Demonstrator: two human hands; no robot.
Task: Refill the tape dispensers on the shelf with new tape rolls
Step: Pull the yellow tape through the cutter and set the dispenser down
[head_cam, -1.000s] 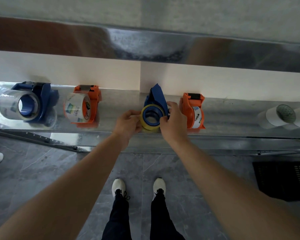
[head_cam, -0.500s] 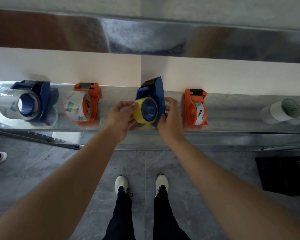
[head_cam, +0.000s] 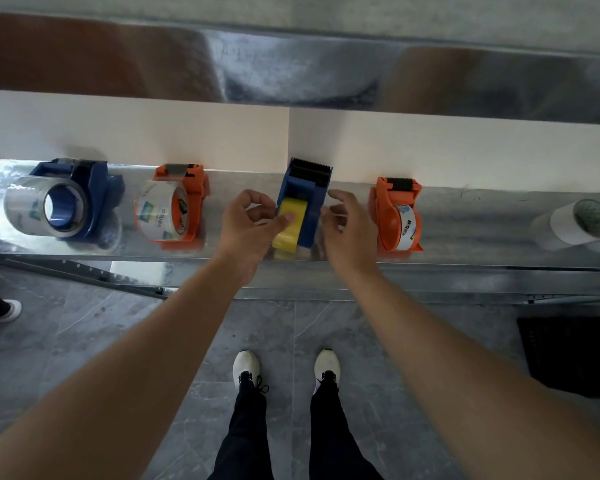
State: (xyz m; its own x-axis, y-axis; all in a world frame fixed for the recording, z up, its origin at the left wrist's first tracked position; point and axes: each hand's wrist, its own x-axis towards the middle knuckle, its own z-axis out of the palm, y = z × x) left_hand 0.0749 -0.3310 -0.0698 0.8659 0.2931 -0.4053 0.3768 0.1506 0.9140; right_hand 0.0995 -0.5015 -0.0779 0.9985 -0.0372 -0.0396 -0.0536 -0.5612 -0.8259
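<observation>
Shelf point(head_cam: 465, 216) carries four dispensers, each with a roll seated. Far-left blue dispenser point(head_cam: 84, 188) holds clear tape; the orange one point(head_cam: 191, 192) beside it likewise; right orange dispenser point(head_cam: 392, 209) holds a white printed roll. Middle blue dispenser point(head_cam: 309, 199) stands upright with the yellow roll point(head_cam: 288, 225) mounted in it. Left hand point(head_cam: 246, 223): thumb tip touching the yellow roll, fingers loosely curled, not gripping. Right hand point(head_cam: 347, 226): open, just beside the dispenser, holding nothing. Spare white rolls point(head_cam: 568, 225) lie at far right. Judgement: loading looks done; threading the yellow tape to the cutter possibly left.
</observation>
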